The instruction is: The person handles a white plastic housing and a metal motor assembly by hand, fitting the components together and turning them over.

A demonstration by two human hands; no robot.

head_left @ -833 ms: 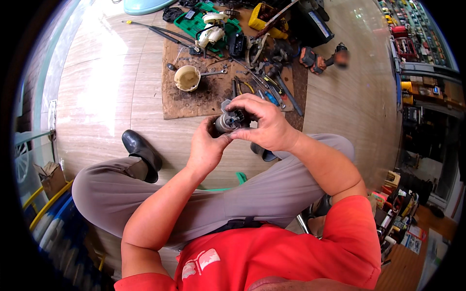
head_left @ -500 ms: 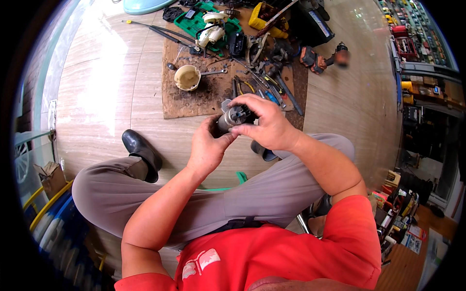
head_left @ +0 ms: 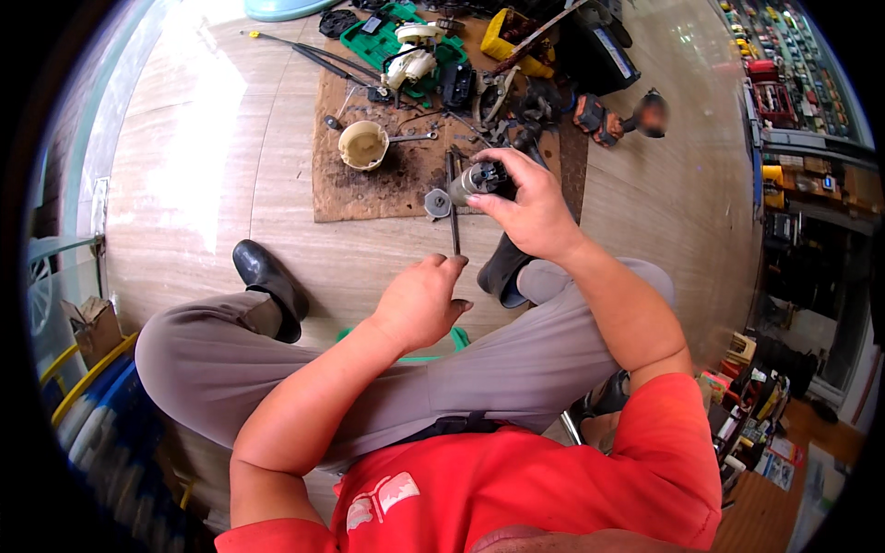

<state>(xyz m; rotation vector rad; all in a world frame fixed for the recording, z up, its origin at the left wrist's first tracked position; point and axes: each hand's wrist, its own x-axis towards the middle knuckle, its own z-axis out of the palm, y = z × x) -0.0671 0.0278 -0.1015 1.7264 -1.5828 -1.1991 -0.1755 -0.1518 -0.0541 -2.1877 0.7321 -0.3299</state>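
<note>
My right hand [head_left: 535, 203] pinches a small cylindrical motor [head_left: 465, 187] with a grey metal body and a black notched end cap. It is raised above the near edge of the cardboard sheet [head_left: 369, 205]. Beside the motor shows a grey disc [head_left: 437, 204] with a round centre. A thin dark rod [head_left: 454, 229] runs from the cardboard toward me. My left hand [head_left: 419, 302] hovers over my lap, thumb apart from the bent fingers. Its fingertips overlap the rod's near end; whether they touch it I cannot tell.
On the cardboard are a cream plastic cup [head_left: 363, 146], a spanner [head_left: 412, 137] and several dirty parts. Farther back lie a green case [head_left: 369, 44], a white plastic assembly [head_left: 409, 66] and a yellow container [head_left: 498, 37]. An orange-black cordless drill [head_left: 599, 120] rests at right.
My left hand has let go of the motor and drawn back toward my lap. My right hand has carried the motor slightly away from me and to the right.
</note>
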